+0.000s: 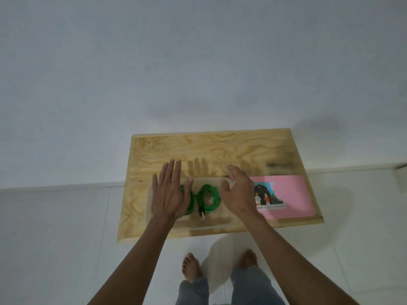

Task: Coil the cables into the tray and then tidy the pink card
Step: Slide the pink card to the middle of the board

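Cables: two green coils lying side by side inside the tray, one partly hidden under the left hand; a dark plug end points toward the tray's near rim.
Cable handling: likely light, limp and springy; loops may open if let go, so best taken across the whole bundle, not by the plug.
Tray: pale, shallow, blurred at the edges; it sits on the table, left of the pink card.
Pink card: flat on the table, just right of the tray, with a printed picture at the end nearest the tray; that end is partly covered by the right hand.
Card handling: thin and probably light and bendable, hard to pinch off a flat top; my guess is to slide it to an edge or lift a corner.
Left hand: spread flat, fingers straight, over the tray's left half, gripping nothing.
Right hand: curled loosely at the tray's right end; whether it grips the rim I cannot tell.
Table: plywood top; beyond the tray it is bare wood, giving room to move things.
Edges: card's right end lies close to the table's right edge; tray's near rim is near the front edge, so little margin there.
Floor: white, with the person's bare feet below the table's front edge.
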`<state>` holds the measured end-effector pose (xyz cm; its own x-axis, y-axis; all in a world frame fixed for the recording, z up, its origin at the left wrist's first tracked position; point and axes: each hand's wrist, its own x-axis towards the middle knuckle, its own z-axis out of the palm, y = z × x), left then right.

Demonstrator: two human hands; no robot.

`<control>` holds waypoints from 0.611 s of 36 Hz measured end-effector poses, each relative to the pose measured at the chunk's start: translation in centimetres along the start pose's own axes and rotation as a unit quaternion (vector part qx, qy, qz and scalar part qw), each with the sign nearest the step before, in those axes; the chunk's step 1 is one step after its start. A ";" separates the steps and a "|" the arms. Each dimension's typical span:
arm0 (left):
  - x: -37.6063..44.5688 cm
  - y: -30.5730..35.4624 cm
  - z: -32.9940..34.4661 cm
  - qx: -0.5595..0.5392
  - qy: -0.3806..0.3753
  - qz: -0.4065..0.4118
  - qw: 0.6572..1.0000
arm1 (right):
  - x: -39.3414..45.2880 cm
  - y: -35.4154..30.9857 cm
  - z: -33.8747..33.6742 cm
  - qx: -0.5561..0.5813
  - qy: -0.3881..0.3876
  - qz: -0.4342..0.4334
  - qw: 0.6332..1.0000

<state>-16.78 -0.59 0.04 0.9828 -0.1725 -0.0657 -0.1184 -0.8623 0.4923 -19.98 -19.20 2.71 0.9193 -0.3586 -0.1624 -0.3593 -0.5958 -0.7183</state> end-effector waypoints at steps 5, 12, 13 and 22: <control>0.8 5.5 -0.1 -0.053 0.016 0.020 0.998 | 1.0 1.3 -3.6 0.025 0.025 -0.010 0.999; 1.4 13.8 4.2 -0.065 0.009 0.049 0.997 | 2.7 7.9 -10.3 0.033 0.043 0.015 0.998; 1.4 14.9 5.2 -0.063 -0.002 0.047 0.997 | 2.9 9.2 -11.3 0.029 0.044 0.016 0.998; 0.6 19.5 15.1 -0.050 -0.054 -0.085 0.994 | 4.9 20.9 -16.6 -0.019 -0.009 0.091 0.996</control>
<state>-20.67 -24.72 -3.49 0.9661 -0.0826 -0.2446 0.0678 -0.8331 0.5489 -25.66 -45.35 -1.86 0.8409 -0.4503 -0.3001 -0.5259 -0.5496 -0.6491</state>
